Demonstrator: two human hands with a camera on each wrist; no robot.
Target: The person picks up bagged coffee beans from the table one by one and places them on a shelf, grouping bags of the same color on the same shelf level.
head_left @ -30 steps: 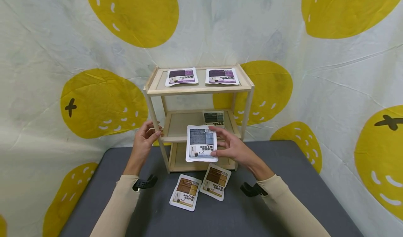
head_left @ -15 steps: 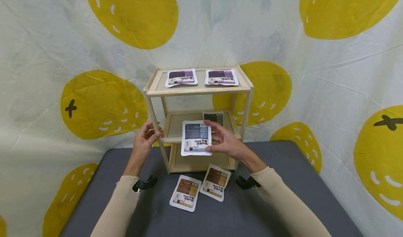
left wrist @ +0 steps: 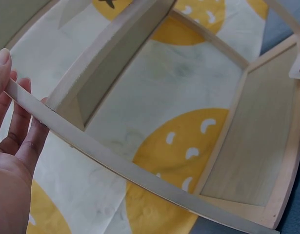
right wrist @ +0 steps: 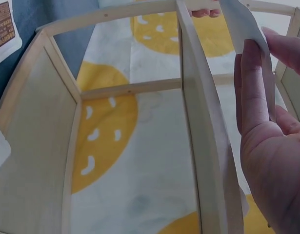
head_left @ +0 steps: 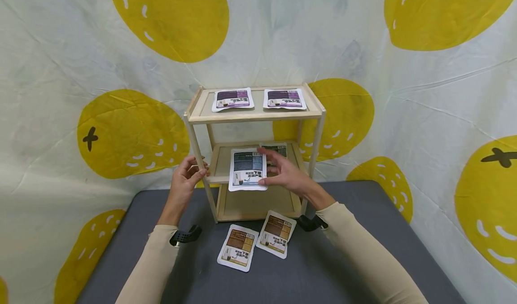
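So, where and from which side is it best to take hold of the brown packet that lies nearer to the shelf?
Probably by the near short edge of the brown packet, coming from above and the front. It lies flat on the grey table, its left corner beside the second brown packet, so the front and right edges look freest for a pinch.

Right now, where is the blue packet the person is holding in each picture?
Head: the blue packet sits mid-frame, at the middle shelf, held by the right hand.
Left wrist: not in it.
Right wrist: seen edge-on, top right, against the fingers.
Shared landmark: the wooden shelf.
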